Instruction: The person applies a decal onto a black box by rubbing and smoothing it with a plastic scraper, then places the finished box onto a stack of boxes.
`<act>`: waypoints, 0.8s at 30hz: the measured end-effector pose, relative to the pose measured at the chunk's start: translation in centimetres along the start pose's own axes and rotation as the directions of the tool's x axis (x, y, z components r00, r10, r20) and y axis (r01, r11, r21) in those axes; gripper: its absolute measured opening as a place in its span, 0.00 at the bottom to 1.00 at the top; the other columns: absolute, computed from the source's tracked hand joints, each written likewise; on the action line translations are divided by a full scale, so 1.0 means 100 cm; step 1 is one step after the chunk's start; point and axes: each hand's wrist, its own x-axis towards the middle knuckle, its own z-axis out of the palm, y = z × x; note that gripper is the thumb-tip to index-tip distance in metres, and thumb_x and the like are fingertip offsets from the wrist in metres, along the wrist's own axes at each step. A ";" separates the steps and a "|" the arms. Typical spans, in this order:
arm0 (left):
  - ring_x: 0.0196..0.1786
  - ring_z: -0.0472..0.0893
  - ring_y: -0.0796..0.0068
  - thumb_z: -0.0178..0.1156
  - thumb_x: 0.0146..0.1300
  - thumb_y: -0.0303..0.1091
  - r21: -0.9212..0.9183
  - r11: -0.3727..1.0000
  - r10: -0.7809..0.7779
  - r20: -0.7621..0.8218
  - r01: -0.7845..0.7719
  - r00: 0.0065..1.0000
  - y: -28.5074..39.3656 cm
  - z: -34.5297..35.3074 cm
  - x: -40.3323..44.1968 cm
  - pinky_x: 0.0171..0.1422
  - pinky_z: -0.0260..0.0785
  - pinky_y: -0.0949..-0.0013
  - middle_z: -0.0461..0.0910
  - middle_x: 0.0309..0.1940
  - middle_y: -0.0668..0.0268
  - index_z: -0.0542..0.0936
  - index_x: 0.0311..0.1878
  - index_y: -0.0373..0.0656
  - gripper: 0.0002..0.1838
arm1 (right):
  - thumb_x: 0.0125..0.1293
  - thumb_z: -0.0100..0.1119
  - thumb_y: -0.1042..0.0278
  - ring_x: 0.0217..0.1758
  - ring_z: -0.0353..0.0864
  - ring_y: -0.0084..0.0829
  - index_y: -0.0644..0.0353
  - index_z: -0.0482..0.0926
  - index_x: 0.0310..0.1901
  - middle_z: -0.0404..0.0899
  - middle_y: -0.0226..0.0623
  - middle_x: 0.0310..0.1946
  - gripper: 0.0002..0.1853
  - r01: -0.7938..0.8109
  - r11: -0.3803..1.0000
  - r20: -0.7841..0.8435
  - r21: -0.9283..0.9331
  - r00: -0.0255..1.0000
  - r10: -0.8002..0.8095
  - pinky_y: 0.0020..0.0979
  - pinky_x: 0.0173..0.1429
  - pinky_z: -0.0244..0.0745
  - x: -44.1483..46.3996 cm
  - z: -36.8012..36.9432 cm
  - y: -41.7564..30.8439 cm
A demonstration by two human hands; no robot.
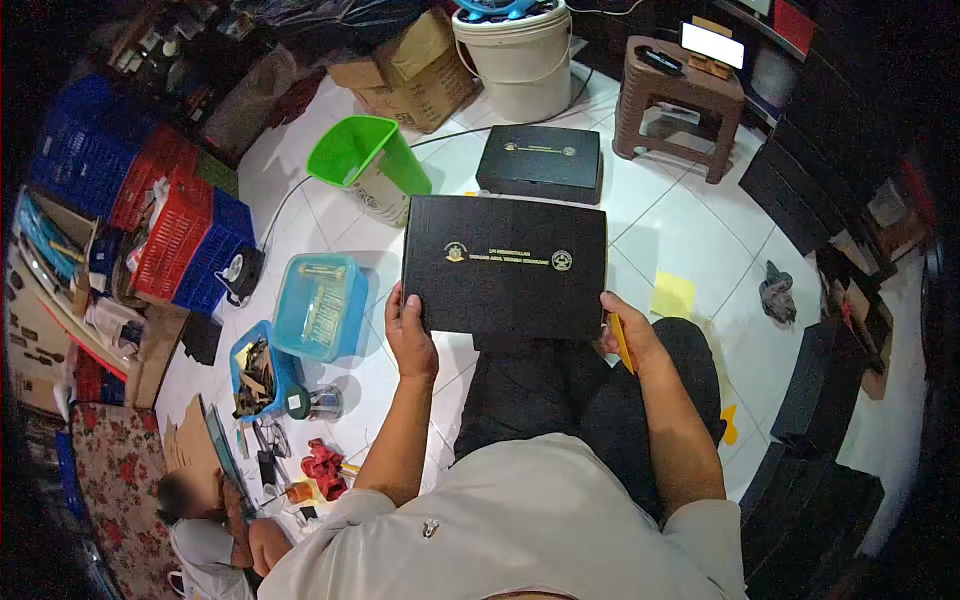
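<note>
A flat black box (505, 290) with gold lettering and two round emblems is held up above my lap. My left hand (411, 338) grips its lower left corner, thumb on the front face. At the lower right corner my right hand (634, 338) is closed on the box edge and also holds a small yellow-orange object (621, 343). The undersides of both hands' grips are hidden behind the box. Beyond it, a second black box (540, 160) with gold print lies on the tiled floor.
Around me are a green bin (372, 165), white bucket (517, 65), brown stool (672, 100), blue containers (320, 300), yellow paper (673, 295) and stacked black boxes (815, 490). Another person (205, 545) sits at the lower left beside scattered items.
</note>
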 end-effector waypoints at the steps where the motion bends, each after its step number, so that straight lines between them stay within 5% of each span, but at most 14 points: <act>1: 0.65 0.76 0.67 0.56 0.75 0.31 -0.001 1.000 -0.005 0.003 0.005 1.000 0.002 0.006 -0.004 0.74 0.66 0.64 0.76 0.65 0.57 0.68 0.72 0.32 0.25 | 0.70 0.63 0.42 0.10 0.64 0.18 0.55 0.76 0.48 0.79 0.30 0.25 0.23 0.000 1.000 -0.006 0.002 1.000 0.000 0.21 0.15 0.60 -0.007 0.007 -0.007; 7: 0.65 0.77 0.67 0.64 0.71 0.30 0.183 0.967 0.153 0.149 -0.179 0.977 0.015 0.022 -0.019 0.73 0.68 0.64 0.76 0.65 0.58 0.69 0.72 0.35 0.29 | 0.66 0.65 0.46 0.11 0.64 0.18 0.54 0.78 0.40 0.78 0.29 0.24 0.18 -0.006 1.000 -0.153 0.029 0.988 0.011 0.20 0.13 0.58 0.000 0.001 -0.011; 16: 0.65 0.78 0.65 0.72 0.64 0.29 0.207 0.972 0.059 0.244 -0.112 0.968 0.025 0.016 -0.027 0.72 0.70 0.63 0.75 0.65 0.55 0.63 0.74 0.38 0.38 | 0.66 0.66 0.48 0.12 0.63 0.17 0.53 0.80 0.42 0.82 0.28 0.27 0.16 0.051 0.992 -0.157 0.113 0.987 -0.033 0.19 0.14 0.56 -0.008 0.005 -0.018; 19: 0.67 0.76 0.63 0.75 0.60 0.30 0.254 0.962 0.029 0.255 -0.096 0.966 0.020 0.005 -0.024 0.72 0.69 0.61 0.72 0.67 0.54 0.61 0.74 0.38 0.43 | 0.67 0.65 0.49 0.22 0.76 0.20 0.55 0.81 0.50 0.85 0.31 0.35 0.20 0.014 0.999 -0.026 0.040 1.000 -0.013 0.21 0.22 0.68 -0.005 -0.005 -0.018; 21: 0.69 0.75 0.61 0.77 0.57 0.31 0.287 0.953 0.020 0.261 -0.097 0.965 0.020 -0.003 -0.022 0.73 0.69 0.60 0.70 0.69 0.53 0.60 0.75 0.38 0.47 | 0.68 0.64 0.50 0.40 0.84 0.25 0.58 0.80 0.58 0.85 0.35 0.46 0.24 0.065 0.997 -0.128 0.037 0.990 -0.059 0.25 0.40 0.78 -0.010 0.007 -0.020; 24: 0.71 0.72 0.56 0.82 0.50 0.44 0.376 0.927 -0.130 0.356 -0.014 0.925 0.033 -0.016 -0.015 0.75 0.66 0.55 0.67 0.70 0.50 0.51 0.80 0.42 0.61 | 0.69 0.65 0.53 0.53 0.83 0.29 0.61 0.79 0.61 0.83 0.38 0.52 0.25 0.154 0.988 -0.039 -0.013 0.987 -0.155 0.30 0.55 0.77 -0.018 0.018 -0.025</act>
